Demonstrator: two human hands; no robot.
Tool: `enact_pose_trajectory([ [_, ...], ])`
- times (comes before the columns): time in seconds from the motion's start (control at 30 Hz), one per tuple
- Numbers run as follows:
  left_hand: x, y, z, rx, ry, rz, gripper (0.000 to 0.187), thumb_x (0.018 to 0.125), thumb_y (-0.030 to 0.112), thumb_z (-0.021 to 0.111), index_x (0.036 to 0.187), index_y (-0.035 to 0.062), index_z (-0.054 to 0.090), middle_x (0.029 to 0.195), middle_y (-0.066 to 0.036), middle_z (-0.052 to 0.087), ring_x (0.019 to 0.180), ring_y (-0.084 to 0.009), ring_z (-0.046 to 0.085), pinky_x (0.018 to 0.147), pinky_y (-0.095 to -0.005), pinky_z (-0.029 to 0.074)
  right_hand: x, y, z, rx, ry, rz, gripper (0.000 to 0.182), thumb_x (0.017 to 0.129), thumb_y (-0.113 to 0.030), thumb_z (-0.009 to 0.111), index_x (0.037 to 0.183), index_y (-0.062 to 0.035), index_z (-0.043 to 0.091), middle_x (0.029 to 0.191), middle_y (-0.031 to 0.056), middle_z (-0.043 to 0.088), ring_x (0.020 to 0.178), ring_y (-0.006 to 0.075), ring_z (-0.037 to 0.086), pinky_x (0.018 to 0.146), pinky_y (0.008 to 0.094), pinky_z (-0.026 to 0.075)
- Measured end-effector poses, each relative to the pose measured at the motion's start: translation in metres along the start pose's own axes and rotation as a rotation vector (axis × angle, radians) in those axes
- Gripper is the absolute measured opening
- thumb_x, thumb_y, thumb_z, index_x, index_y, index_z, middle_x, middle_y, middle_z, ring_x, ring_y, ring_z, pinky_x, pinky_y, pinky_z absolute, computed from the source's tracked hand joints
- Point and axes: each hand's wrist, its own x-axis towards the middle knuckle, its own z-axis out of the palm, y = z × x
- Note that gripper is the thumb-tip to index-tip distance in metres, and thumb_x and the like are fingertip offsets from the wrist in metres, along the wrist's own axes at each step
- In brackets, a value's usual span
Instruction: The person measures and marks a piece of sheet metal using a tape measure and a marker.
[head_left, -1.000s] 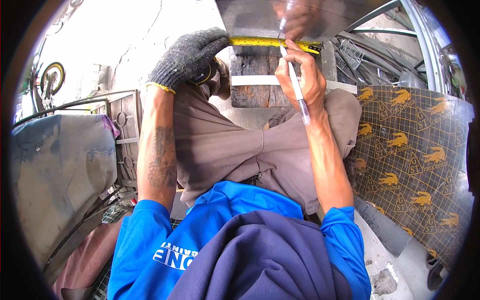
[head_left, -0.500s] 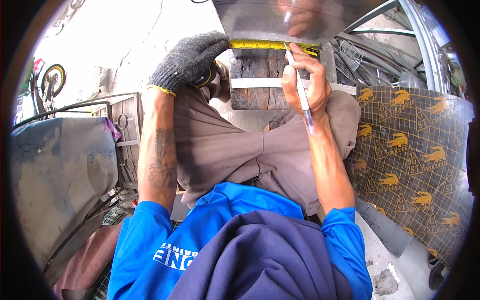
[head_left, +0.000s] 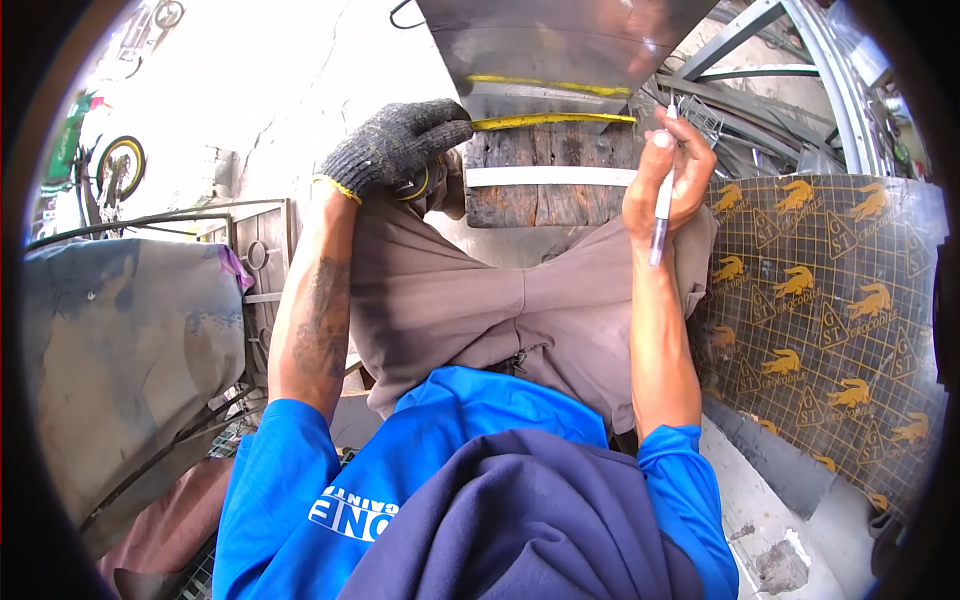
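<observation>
My left hand (head_left: 405,145), in a dark knitted glove, grips a yellow tape measure (head_left: 555,119) whose blade extends right over a dark wooden block (head_left: 545,207). The round tape case shows partly below the glove. My bare right hand (head_left: 672,180) holds a white pen (head_left: 665,205) with its tip pointing away from me, right of the blade's free end. A shiny metal sheet (head_left: 560,40) lies beyond the block and mirrors the yellow blade. Across the block runs a white strip (head_left: 550,177), its right end reaching my right hand.
On the right stands a dark board (head_left: 800,300) with yellow crocodile prints. Metal frames and scrap bars (head_left: 770,115) lie behind it. At left are a draped grey cover (head_left: 140,330), a metal gate (head_left: 262,270) and a small wheel (head_left: 122,168).
The tape blade has come off the metal sheet's edge toward me and now hangs over the block. My right hand has moved right with the pen, away from the blade.
</observation>
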Motion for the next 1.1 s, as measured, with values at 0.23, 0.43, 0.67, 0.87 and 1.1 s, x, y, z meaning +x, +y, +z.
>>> enact_pose_trajectory([
  [0.23, -0.006, -0.002, 0.014, 0.099, 0.088, 0.352, 0.030, 0.099, 0.022, 0.066, 0.124, 0.0068, 0.070, 0.115, -0.015, 0.073, 0.101, -0.0285, 0.071, 0.091, -0.0395, 0.056, 0.014, 0.008, -0.005, 0.036, 0.139, 0.454, 0.050, 0.112, -0.043, 0.046, 0.127, 0.0036, 0.057, 0.123, 0.0216, 0.069, 0.111, 0.0292, 0.069, 0.085, 0.0367, 0.060],
  [0.43, -0.014, 0.018, 0.063, -0.178, 0.071, 0.177, 0.027, 0.100, 0.022, 0.063, 0.114, -0.0006, 0.067, 0.106, -0.018, 0.069, 0.100, -0.0340, 0.069, 0.085, -0.0400, 0.055, 0.014, 0.004, -0.006, -0.028, 0.132, 0.503, 0.053, 0.112, -0.046, 0.046, 0.114, 0.0016, 0.067, 0.107, 0.0123, 0.074, 0.097, 0.0211, 0.070, 0.081, 0.0322, 0.055],
  [0.67, -0.014, 0.032, 0.056, -0.106, 0.119, 0.031, 0.029, 0.102, 0.030, 0.066, 0.105, 0.0017, 0.071, 0.087, -0.019, 0.070, 0.080, -0.0273, 0.069, 0.078, -0.0398, 0.054, 0.008, 0.006, -0.004, -0.051, 0.131, 0.354, 0.031, 0.104, -0.032, 0.067, 0.107, -0.0024, 0.072, 0.092, 0.0101, 0.074, 0.084, 0.0194, 0.069, 0.077, 0.0333, 0.054],
  [0.87, -0.017, 0.046, -0.001, 0.224, 0.108, 0.186, 0.029, 0.103, 0.030, 0.063, 0.109, 0.0027, 0.072, 0.088, -0.014, 0.071, 0.078, -0.0225, 0.067, 0.074, -0.0356, 0.053, 0.006, -0.002, -0.011, -0.086, 0.000, 0.317, 0.033, 0.103, -0.037, 0.068, 0.104, -0.0037, 0.072, 0.088, 0.0121, 0.072, 0.080, 0.0259, 0.071, 0.074, 0.0356, 0.054],
  [1.1, -0.028, 0.056, -0.042, 0.267, 0.142, -0.026, 0.032, 0.101, 0.035, 0.067, 0.104, 0.0041, 0.072, 0.077, -0.012, 0.067, 0.071, -0.0184, 0.065, 0.068, -0.0343, 0.051, 0.009, -0.013, -0.009, -0.062, -0.212, 0.204, 0.033, 0.098, -0.040, 0.073, 0.100, -0.0068, 0.072, 0.089, 0.0096, 0.071, 0.080, 0.0273, 0.070, 0.071, 0.0371, 0.054],
])
